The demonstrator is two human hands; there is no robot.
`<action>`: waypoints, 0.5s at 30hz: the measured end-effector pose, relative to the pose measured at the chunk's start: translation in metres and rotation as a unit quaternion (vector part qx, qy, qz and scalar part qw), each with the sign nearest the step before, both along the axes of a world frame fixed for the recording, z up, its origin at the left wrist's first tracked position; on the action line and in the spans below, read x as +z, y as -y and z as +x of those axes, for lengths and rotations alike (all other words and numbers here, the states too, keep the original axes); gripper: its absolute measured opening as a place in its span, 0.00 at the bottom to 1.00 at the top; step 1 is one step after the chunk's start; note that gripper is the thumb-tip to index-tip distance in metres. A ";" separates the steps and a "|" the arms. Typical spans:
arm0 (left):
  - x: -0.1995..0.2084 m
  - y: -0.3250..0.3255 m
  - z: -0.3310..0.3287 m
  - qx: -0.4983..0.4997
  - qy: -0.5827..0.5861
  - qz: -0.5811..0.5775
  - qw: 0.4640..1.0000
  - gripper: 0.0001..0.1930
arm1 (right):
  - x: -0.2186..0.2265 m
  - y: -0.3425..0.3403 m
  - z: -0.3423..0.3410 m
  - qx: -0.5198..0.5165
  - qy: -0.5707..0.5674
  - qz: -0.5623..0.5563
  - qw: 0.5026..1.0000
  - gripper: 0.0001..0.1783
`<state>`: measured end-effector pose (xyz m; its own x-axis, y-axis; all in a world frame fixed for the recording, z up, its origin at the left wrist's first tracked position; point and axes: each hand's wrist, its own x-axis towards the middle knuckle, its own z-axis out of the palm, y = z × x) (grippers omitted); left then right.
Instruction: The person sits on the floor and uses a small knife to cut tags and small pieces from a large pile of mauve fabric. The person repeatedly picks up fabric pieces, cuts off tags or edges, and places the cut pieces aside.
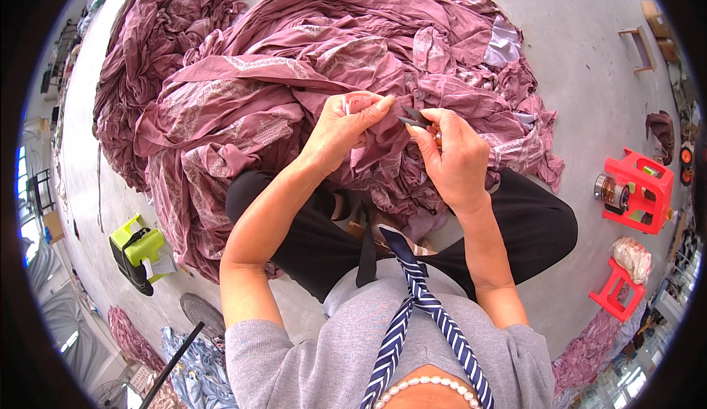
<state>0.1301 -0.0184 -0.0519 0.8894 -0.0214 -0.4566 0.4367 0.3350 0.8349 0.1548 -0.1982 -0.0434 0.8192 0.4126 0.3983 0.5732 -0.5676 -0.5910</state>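
A big heap of mauve-pink patterned cloth (228, 107) spreads on the floor in front of my crossed legs. Part of it is pinched between the thumb and fingers of my left hand (345, 125), lifted above the pile. My right hand (453, 151) grips a small pair of thread snips (414, 118), whose dark pointed blades stand apart and aim left at the edge of the held cloth. Orange shows at the snips' grip, mostly hidden behind my fingers. The blade tips are close to my left thumb; whether they touch the fabric I cannot tell.
Two red plastic stools (639, 191) stand at the right, one with a glass jar (611, 192), the other with a plastic bag (632, 260). At the left is a lime-green stool (140, 243) with a black item on it. Blue cloth (195, 372) lies at the lower left.
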 end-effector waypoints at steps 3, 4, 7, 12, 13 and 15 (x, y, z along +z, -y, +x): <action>0.002 0.000 0.000 -0.006 0.001 -0.007 1.000 0.11 | 0.000 -0.001 0.000 0.003 0.001 0.003 1.000 0.13; 0.005 0.001 0.000 -0.004 0.001 -0.006 1.000 0.11 | 0.001 -0.002 0.000 0.004 0.001 0.005 1.000 0.13; 0.006 0.001 0.000 -0.003 0.003 -0.002 1.000 0.11 | -0.001 -0.002 0.000 0.008 -0.001 0.005 1.000 0.13; 0.004 -0.002 -0.001 -0.005 0.000 -0.007 1.000 0.11 | -0.003 0.001 0.002 0.007 0.010 0.008 1.000 0.14; 0.003 -0.002 -0.001 -0.003 0.000 -0.003 1.000 0.11 | -0.003 0.001 0.002 0.006 0.012 0.010 1.000 0.14; 0.002 -0.002 -0.001 -0.004 0.000 0.005 1.000 0.11 | -0.002 0.002 0.002 0.009 0.014 0.002 1.000 0.14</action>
<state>0.1292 -0.0168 -0.0500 0.8891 -0.0248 -0.4570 0.4397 0.3234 0.8379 0.1569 -0.1998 -0.0456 0.7998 0.4257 0.4232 0.6001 -0.5542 -0.5767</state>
